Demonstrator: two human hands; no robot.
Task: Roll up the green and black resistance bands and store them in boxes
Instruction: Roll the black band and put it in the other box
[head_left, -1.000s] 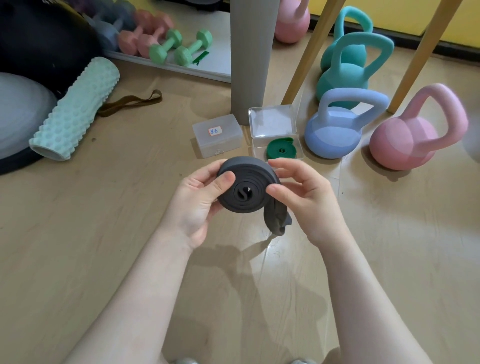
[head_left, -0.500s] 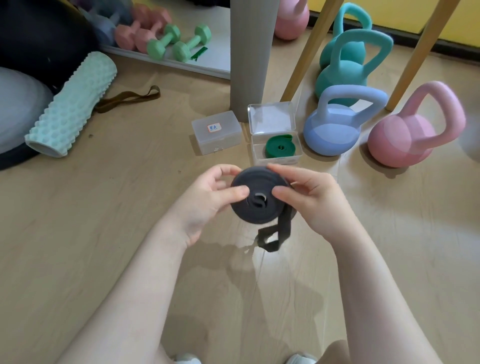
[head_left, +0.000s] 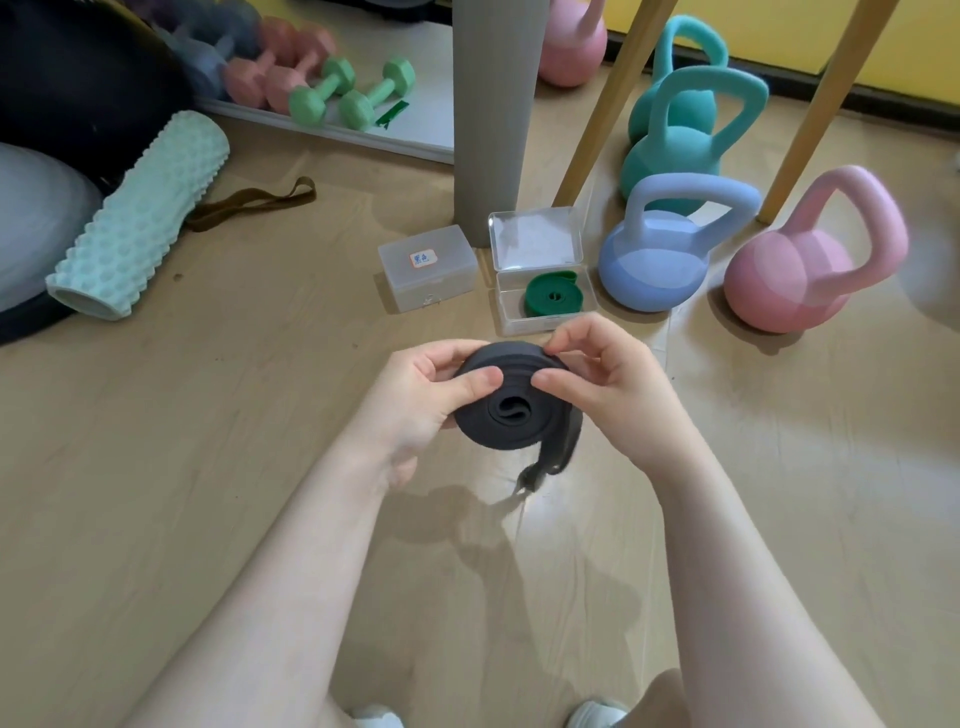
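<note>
Head view: smooth wood-grain floor (head_left: 156, 467). Left hand (head_left: 421, 395) and right hand (head_left: 602, 389) pinch a matte black band (head_left: 511, 415) coiled into a disc, tail hanging. Beyond, coiled green band (head_left: 550, 297) sits in the open clear box (head_left: 540, 325); frosted closed box (head_left: 428, 267) alongside.

Both forearms are reaching forward, bare, hands meeting at centre. Left hand (head_left: 415, 400) is gripping the black band roll (head_left: 511, 415) — thumb lying across its face. Right hand (head_left: 608, 395) is pinching the roll's upper edge — thumb and fingers curled.
</note>
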